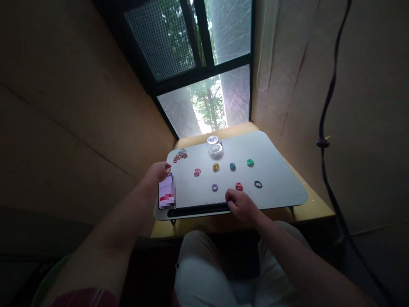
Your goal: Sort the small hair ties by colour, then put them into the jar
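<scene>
My left hand (160, 171) is at the white tabletop's left edge, just beyond the phone (165, 192), with its fingers closed. What they hold, if anything, is too small to make out. Curled at the front edge is my right hand (240, 205), fingers pressed together over the black slot; its contents are hidden. Just past it lie red hair ties (239, 186). Other small ring-shaped hair ties lie grouped by colour: purple (214, 187), dark (258, 184), pink (197, 172), yellow (216, 167), blue (232, 166) and green (250, 163). A mixed heap (180, 155) sits at the back left.
A transparent plastic tub (215, 149) and its lid (212, 139) are at the back of the white lap table (281, 187). It stands on a wooden ledge (315, 209) below a window (207, 98). A black cord (323, 123) hangs at right.
</scene>
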Available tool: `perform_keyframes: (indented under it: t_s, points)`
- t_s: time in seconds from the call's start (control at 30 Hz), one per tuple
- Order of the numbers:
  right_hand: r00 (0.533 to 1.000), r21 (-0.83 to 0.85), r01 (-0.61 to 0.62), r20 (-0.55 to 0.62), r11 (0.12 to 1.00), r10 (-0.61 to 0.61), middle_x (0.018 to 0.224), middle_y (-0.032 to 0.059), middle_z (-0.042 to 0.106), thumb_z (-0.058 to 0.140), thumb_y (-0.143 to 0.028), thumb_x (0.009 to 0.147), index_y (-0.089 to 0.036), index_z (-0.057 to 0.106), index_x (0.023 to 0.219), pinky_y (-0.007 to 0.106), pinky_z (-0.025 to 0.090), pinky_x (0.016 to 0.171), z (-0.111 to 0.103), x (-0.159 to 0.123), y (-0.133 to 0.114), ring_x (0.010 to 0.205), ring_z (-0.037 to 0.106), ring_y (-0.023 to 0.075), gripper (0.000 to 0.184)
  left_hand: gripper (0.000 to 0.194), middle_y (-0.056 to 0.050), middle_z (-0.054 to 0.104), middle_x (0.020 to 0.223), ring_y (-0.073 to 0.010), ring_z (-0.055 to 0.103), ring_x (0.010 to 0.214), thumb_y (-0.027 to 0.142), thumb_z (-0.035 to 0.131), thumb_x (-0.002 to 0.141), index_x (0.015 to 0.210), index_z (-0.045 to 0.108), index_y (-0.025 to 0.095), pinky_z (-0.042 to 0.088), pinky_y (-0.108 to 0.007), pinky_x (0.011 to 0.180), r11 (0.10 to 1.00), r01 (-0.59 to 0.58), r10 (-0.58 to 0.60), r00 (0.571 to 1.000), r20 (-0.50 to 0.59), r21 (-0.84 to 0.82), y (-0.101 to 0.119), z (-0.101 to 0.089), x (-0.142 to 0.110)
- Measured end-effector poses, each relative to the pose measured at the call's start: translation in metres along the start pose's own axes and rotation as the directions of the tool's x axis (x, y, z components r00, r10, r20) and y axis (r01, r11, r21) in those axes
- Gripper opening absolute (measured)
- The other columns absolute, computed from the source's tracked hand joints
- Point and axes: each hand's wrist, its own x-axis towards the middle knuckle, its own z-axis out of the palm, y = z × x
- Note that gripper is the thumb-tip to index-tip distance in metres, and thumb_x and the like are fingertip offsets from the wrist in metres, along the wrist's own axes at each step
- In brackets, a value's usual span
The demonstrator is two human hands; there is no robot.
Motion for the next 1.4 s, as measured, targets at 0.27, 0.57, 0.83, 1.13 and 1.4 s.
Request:
perform_keyframes:
  t_s: [0.27,0.57,0.83,1.13,1.4]
  points:
    - [0.997,-0.042,0.032,0.077,0.999,-0.029,0.057,-0.0016,0.049,0.045,-0.012,0.069,-0.020,0.047,0.064,0.025,0.029,0.057,-0.003,-0.002,-0.001,0.055,0.044,0.0129,0.010,0.042,-0.011,0.073,0.117,-0.0249,0.068,0.104,0.032,0.055,0.086,0.122,0.070,0.017,0.050,-0.029,0.086,0.999,0.013,-0.013,1.000,0.019,0.033,-0.020,0.017,0.004]
    - [0.993,-0.028,0.059,0.102,0.998,-0.056,0.056,-0.0018,0.047,0.043,-0.014,0.069,-0.019,0.046,0.061,0.025,0.027,0.056,-0.001,-0.002,0.002,0.053,0.043,0.0121,0.010,0.035,-0.010,0.072,0.119,-0.0239,0.067,0.108,0.030,0.050,0.087,0.109,0.074,0.019,0.050,-0.029,0.092,0.994,-0.113,0.112,0.991,-0.069,-0.007,0.001,0.032,0.022]
    - [0.993,-0.022,0.067,0.098,0.997,-0.065,0.055,-0.0023,0.047,0.043,-0.012,0.069,-0.019,0.046,0.061,0.024,0.028,0.056,-0.002,-0.002,0.001,0.053,0.042,0.0116,0.011,0.037,-0.008,0.064,0.132,-0.0240,0.060,0.120,0.031,0.048,0.090,0.120,0.068,0.022,0.045,-0.031,0.103,0.990,-0.142,0.142,0.987,-0.076,0.001,0.011,0.040,0.036]
    - [0.994,-0.013,0.058,0.099,0.998,-0.056,0.056,-0.0021,0.047,0.043,-0.013,0.069,-0.020,0.045,0.061,0.025,0.029,0.055,-0.002,-0.002,0.000,0.053,0.042,0.0123,0.011,0.039,-0.016,0.062,0.126,-0.0284,0.061,0.114,0.037,0.056,0.086,0.121,0.063,0.019,0.048,-0.037,0.097,0.991,0.060,-0.080,0.982,-0.172,-0.118,0.011,0.035,0.034]
    - [0.995,-0.030,0.051,0.089,0.998,-0.048,0.056,-0.0018,0.048,0.044,-0.013,0.069,-0.020,0.046,0.061,0.025,0.029,0.056,-0.002,-0.002,-0.001,0.054,0.043,0.0127,0.011,0.028,-0.008,0.073,0.110,-0.0236,0.067,0.099,0.035,0.054,0.088,0.102,0.075,0.024,0.051,-0.030,0.086,0.999,0.003,-0.007,0.997,-0.077,-0.048,0.013,0.034,0.040]
